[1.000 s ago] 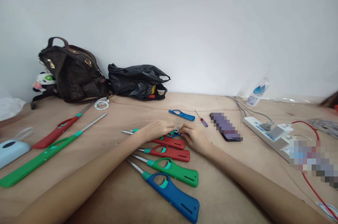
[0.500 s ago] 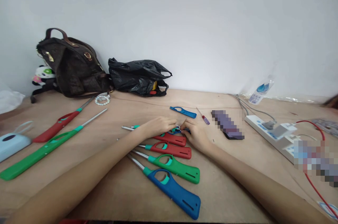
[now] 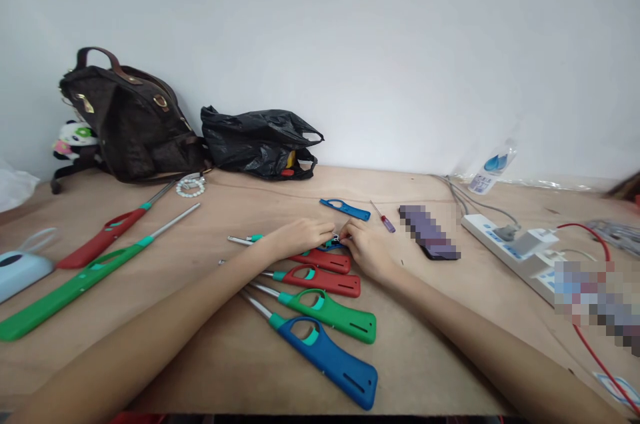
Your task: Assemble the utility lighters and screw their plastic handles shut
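My left hand (image 3: 309, 236) is closed at the left side of an opened blue gas lighter (image 3: 332, 246), whose inner parts show between my hands. My right hand (image 3: 369, 249) has its fingers pinched at the lighter's right side; anything between the fingertips is too small to make out. Beyond my hands lies a separate blue half shell (image 3: 356, 212), with a small purple-handled screwdriver (image 3: 386, 221) to its right. Nearer me, two red lighters (image 3: 327, 260), a green lighter (image 3: 345, 319) and a blue lighter (image 3: 340, 371) lie fanned out.
At left lie another red lighter (image 3: 95, 243) and a long green lighter (image 3: 65, 303). A dark backpack (image 3: 140, 124) and a black plastic bag (image 3: 250, 144) stand against the wall. To the right are a phone (image 3: 427, 232), a white power strip (image 3: 495, 237) and a bottle (image 3: 493, 167).
My right fingers have shifted slightly up at the opened lighter, and more of its blue shell shows beneath them. My left hand stays at the lighter. The whole view has moved a little.
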